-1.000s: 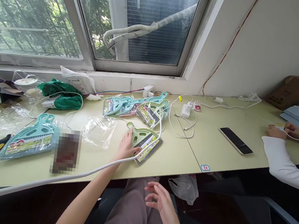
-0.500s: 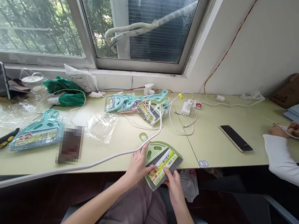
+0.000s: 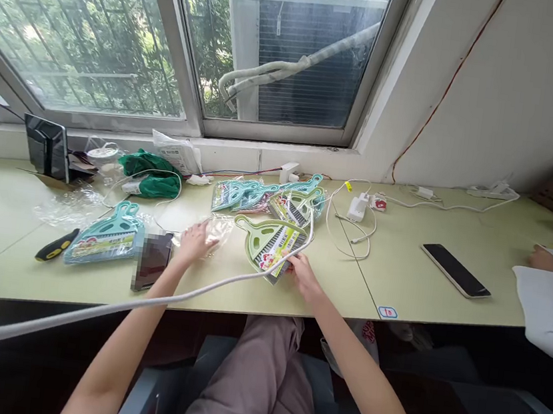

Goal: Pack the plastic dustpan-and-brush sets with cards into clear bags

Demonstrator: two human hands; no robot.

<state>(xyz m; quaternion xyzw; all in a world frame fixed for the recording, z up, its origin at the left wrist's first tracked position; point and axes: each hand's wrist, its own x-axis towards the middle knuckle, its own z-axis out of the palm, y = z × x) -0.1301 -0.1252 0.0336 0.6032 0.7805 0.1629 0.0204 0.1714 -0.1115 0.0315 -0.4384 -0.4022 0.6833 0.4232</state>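
Note:
A green dustpan and brush set [image 3: 258, 237] with a printed label is tilted above the near part of the table. My right hand [image 3: 302, 274] grips its lower right edge, fingers partly hidden behind it. My left hand [image 3: 195, 243] lies over a crumpled clear plastic bag [image 3: 220, 230], fingers stretched out and thumb apart. Just left of that hand is a dark object with a blurred-out screen [image 3: 153, 262]. Farther left a blue dustpan set [image 3: 110, 240] rests in its clear wrapping, beside a black and yellow handle [image 3: 56, 246].
A white cable [image 3: 184, 298] crosses close in front of me. Several wrapped dustpan sets [image 3: 242, 193] lie near the window. A charger [image 3: 357, 207] with cables and a phone [image 3: 455, 269] are to the right. Another person's sleeve [image 3: 543, 310] is at the far right.
My left hand has let go of the green dustpan set and moved left onto the plastic bag. My right hand has carried the set up and over the table. The view has shifted left.

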